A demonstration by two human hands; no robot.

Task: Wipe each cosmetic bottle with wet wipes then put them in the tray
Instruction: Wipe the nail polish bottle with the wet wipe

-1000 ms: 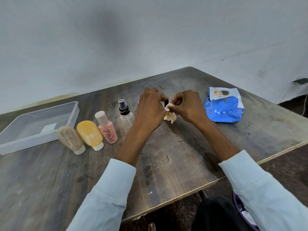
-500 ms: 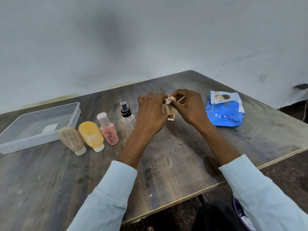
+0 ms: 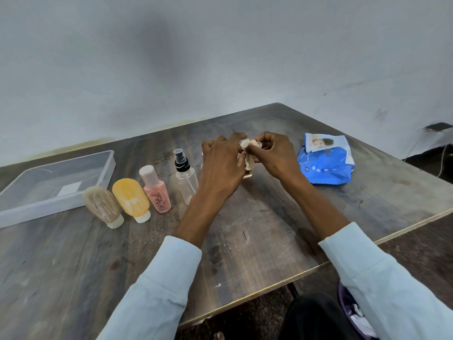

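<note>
My left hand (image 3: 221, 165) holds a small bottle (image 3: 248, 173); my right hand (image 3: 274, 155) pinches the wipe (image 3: 249, 153) over it, both grips closed.

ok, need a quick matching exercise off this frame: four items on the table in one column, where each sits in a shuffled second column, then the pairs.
Column 1
1. tray
2. wipes pack
3. spray bottle
4. orange tube

Column 2
A. upright, just left of the left hand
B. far left of the table, nothing in it but a white label
C. right of the right hand
D. between the beige tube and the pink bottle

Pairs: 1-B, 2-C, 3-A, 4-D
</note>
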